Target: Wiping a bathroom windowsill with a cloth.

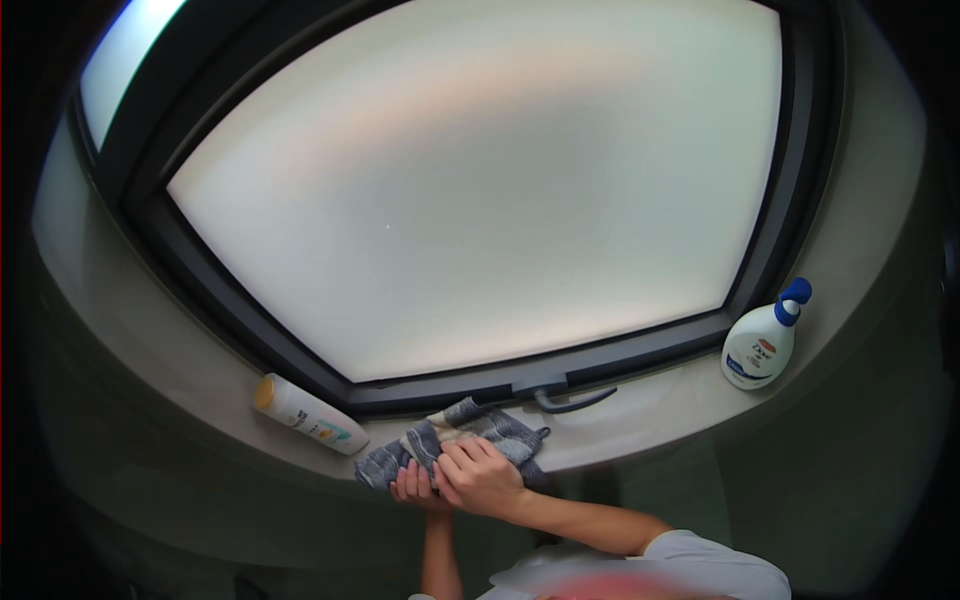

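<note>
Lower centre, the left hand (415, 486), part-hidden by the right hand (483, 478), both clamped on striped cloth (518, 440), pale sill (660, 412) beneath, frosted window (500, 200) above

Pale light reaches us through the window pane (500, 210), leaving the area below the ledge (665, 418) dim. We see the frame (650, 355) bowed by fisheye distortion, black corners and a pinkish blur (620, 584) low down.

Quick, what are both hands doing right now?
Left hand: closed, holding the blue-gray striped fabric cloth near its lower edge.
Right hand: closed, holding the same cloth.
</note>
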{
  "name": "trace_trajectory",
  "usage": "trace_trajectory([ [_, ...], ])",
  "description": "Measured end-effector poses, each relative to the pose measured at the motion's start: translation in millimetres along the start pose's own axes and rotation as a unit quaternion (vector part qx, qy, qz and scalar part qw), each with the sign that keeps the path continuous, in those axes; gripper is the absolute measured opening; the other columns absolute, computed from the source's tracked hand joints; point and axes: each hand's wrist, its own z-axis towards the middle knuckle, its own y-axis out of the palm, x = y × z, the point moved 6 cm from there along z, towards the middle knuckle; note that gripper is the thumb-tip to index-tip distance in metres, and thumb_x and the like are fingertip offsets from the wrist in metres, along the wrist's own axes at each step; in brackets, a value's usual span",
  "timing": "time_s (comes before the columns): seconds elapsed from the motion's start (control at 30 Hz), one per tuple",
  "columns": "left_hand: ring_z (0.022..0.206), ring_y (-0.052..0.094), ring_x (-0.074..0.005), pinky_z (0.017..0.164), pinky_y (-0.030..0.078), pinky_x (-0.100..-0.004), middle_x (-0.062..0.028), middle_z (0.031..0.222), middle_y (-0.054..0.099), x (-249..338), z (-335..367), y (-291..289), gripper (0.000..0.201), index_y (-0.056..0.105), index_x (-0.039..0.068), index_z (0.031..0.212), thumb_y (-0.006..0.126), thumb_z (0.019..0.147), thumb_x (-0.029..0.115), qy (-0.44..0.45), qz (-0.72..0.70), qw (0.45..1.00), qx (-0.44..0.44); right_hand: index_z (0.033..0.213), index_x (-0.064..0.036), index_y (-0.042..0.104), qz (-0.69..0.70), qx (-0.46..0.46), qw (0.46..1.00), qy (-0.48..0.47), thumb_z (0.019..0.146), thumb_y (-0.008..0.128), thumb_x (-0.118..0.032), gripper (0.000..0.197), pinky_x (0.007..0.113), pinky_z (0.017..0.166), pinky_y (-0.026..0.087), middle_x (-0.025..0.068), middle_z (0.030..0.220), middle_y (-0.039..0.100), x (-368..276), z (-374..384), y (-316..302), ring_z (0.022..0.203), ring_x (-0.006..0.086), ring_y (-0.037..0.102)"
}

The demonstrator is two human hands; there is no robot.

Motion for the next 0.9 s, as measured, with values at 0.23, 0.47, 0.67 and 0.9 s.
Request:
trace_trajectory([
  [0.23, 0.153, 0.037, -0.0413, 0.127, 0.020, -0.0636, -0.0205, 0.157, 0.050, 18, 1, 2, 0.046, 0.050, 0.010, 0.143, 0.036, 0.116, 0.044, -0.060, -0.055, 0.996, -0.026, 0.109, -0.0037, 0.077, 0.043, 0.063, 0.995, 0.061, 0.094, 0.076, -0.026, 0.027, 0.042, 0.104, 0.055, 0.0101, 0.118, 0.077, 36, -34, -43, 0.113, 0.0261, 0.071],
  [0.47, 0.150, 0.039, -0.0412, 0.128, 0.013, -0.0605, -0.0204, 0.155, 0.051, 119, 39, -7, 0.045, 0.056, 0.007, 0.143, 0.037, 0.115, 0.036, -0.040, -0.092, 0.991, -0.089, 0.108, -0.0065, 0.078, -0.004, 0.135, 0.978, 0.158, 0.092, 0.078, -0.021, 0.021, 0.044, 0.109, 0.051, 0.0087, 0.117, 0.079, 97, -92, -129, 0.114, 0.0254, 0.073],
  [0.67, 0.142, 0.047, -0.0350, 0.119, 0.026, -0.0536, -0.0163, 0.145, 0.062, 208, 108, -18, 0.047, 0.070, 0.010, 0.136, 0.042, 0.111, 0.039, -0.007, -0.184, 0.956, -0.227, 0.094, -0.0124, 0.074, -0.127, 0.197, 0.942, 0.240, 0.090, 0.077, -0.021, 0.010, 0.043, 0.101, 0.049, 0.0028, 0.103, 0.076, 140, -104, -169, 0.102, 0.0246, 0.070],
  [0.9, 0.136, 0.055, -0.0337, 0.116, 0.033, -0.0524, -0.0146, 0.145, 0.066, 128, 78, -15, 0.053, 0.069, 0.009, 0.138, 0.041, 0.112, 0.046, 0.041, -0.128, 0.978, -0.162, 0.089, -0.0123, 0.069, -0.137, 0.138, 0.961, 0.196, 0.090, 0.074, -0.029, 0.017, 0.043, 0.093, 0.048, 0.0037, 0.090, 0.066, 105, -58, -116, 0.093, 0.0251, 0.064],
])
